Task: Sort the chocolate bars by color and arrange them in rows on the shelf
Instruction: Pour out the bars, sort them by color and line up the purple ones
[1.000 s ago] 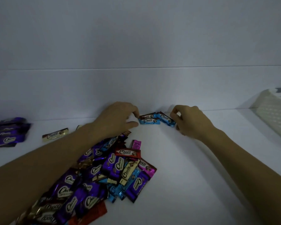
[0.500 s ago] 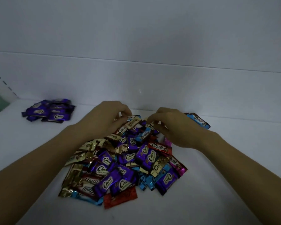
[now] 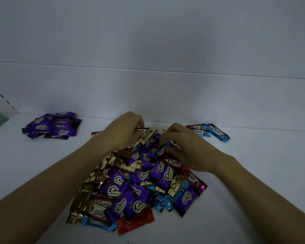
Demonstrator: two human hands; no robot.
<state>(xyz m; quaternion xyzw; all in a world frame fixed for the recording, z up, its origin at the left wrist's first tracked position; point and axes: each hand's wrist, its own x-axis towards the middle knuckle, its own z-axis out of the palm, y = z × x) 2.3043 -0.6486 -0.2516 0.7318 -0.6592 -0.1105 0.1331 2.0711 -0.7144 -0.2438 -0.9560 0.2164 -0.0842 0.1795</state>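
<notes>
Head-worn view, downward, close over shelf (image 3: 253, 191)

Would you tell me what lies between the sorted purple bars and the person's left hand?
Head view: mostly bare shelf, with one maroon bar peeking out beside the left hand, apart from the purple bars.

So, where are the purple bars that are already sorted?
In the head view, the sorted purple bars lie at the far left of the shelf, close to the back wall, apart from the mixed pile and left of the left hand.
</notes>
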